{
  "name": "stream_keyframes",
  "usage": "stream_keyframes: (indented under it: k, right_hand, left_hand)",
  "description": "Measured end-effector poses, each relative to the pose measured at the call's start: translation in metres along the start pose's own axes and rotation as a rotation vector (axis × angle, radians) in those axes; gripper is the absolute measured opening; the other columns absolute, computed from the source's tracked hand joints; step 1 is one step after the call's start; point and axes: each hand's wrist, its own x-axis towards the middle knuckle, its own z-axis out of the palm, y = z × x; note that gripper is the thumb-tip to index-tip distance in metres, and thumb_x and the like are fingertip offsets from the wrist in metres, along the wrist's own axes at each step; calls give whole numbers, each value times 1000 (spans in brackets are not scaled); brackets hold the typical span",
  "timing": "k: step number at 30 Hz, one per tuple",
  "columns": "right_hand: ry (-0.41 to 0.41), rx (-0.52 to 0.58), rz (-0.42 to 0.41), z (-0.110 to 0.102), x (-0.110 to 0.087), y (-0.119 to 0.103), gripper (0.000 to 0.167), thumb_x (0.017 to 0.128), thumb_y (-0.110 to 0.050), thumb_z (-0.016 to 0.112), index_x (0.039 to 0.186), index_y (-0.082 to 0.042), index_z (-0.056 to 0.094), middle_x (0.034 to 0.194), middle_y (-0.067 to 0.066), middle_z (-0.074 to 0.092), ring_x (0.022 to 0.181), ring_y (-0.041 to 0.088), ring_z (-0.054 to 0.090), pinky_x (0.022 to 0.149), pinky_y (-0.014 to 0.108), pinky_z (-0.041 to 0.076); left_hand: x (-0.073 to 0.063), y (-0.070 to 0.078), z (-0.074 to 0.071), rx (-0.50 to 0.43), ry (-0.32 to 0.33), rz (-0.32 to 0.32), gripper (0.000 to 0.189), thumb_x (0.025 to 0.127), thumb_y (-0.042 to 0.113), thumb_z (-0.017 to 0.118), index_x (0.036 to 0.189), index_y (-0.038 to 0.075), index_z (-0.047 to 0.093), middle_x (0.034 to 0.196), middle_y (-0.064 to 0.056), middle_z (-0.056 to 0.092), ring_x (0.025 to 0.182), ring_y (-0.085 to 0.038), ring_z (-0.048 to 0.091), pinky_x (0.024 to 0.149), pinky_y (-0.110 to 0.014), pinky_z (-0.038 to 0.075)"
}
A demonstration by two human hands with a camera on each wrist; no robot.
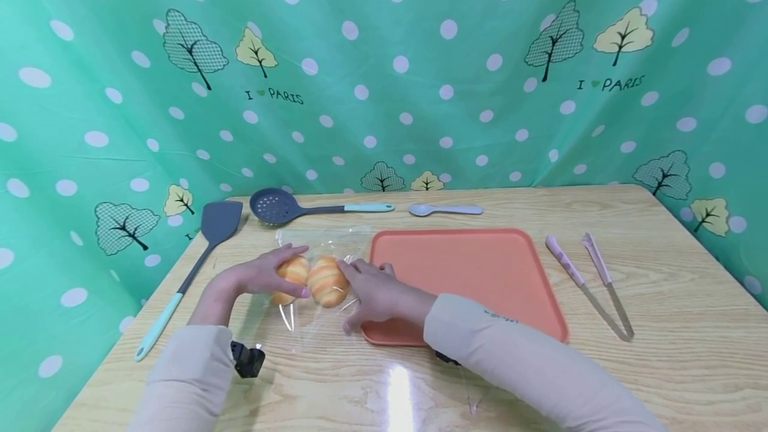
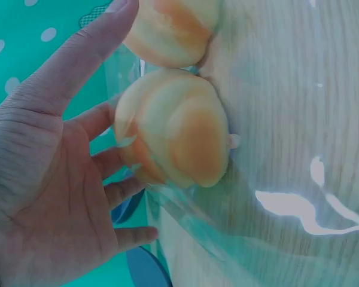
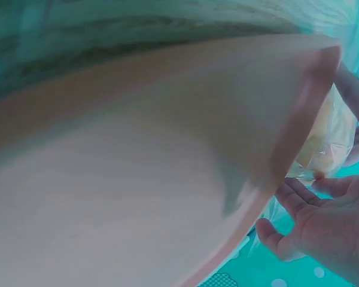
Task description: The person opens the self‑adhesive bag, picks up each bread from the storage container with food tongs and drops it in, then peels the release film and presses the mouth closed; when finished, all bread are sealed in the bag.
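Note:
Two striped bread rolls, the left one [image 1: 293, 272] and the right one [image 1: 328, 281], lie side by side in a clear plastic bag [image 1: 309, 335] on the table. My left hand [image 1: 264, 275] straddles the left roll, thumb on the near side and fingers on the far side. In the left wrist view its fingers [image 2: 127, 190] are spread and fairly straight, some partly hidden behind that roll. Over the left edge of the pink tray [image 1: 462, 272], my right hand [image 1: 378, 292] touches the right roll through the bag with an extended finger.
A dark turner [image 1: 221, 222] lies at the left and a skimmer [image 1: 276, 207] behind the bag. Beyond the tray is a pale spoon [image 1: 447, 209]. Pink-handled tongs [image 1: 606, 299] lie spread to its right. A patterned green cloth [image 1: 384, 85] hangs behind the table.

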Motion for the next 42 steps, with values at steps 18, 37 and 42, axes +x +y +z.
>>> stream_keyframes:
  k: [18,37,42]
  right_hand:
    - [227,186,14,-42,-41,35,72,100,-41,64,160,-18,33,164,12,29,150,35,28,122,57,17]
    - [509,172,186,-97,-141,132,57,105,-33,59,153,-8,44,157,21,37,143,50,32,111,72,28]
    - [532,183,229,-102,-160,152,58,105,-38,56,153,-6,44,157,23,36,143,50,32,111,71,28]
  left_hand:
    - [13,37,-14,153,156,178,76,99,42,64,156,0,36,163,-33,12,147,-57,13,114,-72,17]
    - [22,60,-12,222,189,210,70,102,40,61,156,2,37,165,-27,16,148,-52,15,117,-67,17]
    - [21,58,-11,222,237,199,67,103,38,59,156,2,37,164,-27,18,147,-52,20,117,-66,20]
